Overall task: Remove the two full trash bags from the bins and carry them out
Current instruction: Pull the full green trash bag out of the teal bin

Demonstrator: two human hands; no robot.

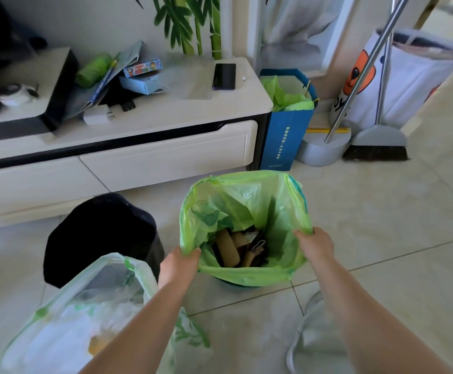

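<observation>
Step two of the job is in hand: the green bag (247,201), sitting in its teal bin (234,285) just right of the black bin (101,236), has a hand at each side of its rim. The left hand (178,261) pinches the edge nearest the black bin, fingers curled over the plastic. The right hand (314,245) clutches the far edge the same way. The mouth gapes wide and cardboard scraps (228,249) show at the bottom (a light load by the look of it, though that is a guess). The plastic hides nearly all of the teal bin, so the load seems to sit inside it, not yet hoisted.

Next move, as I judge it: bring the two edges together and pull straight up so the bin stays down, then close the mouth before anything spills. After that, one hand must come free for the other bag.

Now the count. There are two trash bags: the green one, and a clear bag (85,319) with green trim slumped on the floor in front of the black bin, camera side, out of any bin. There are two bins: the black one, with no liner I can make out, and the teal one. Two hands, both busy. One low cabinet (166,155) stands behind the black bin.
</observation>
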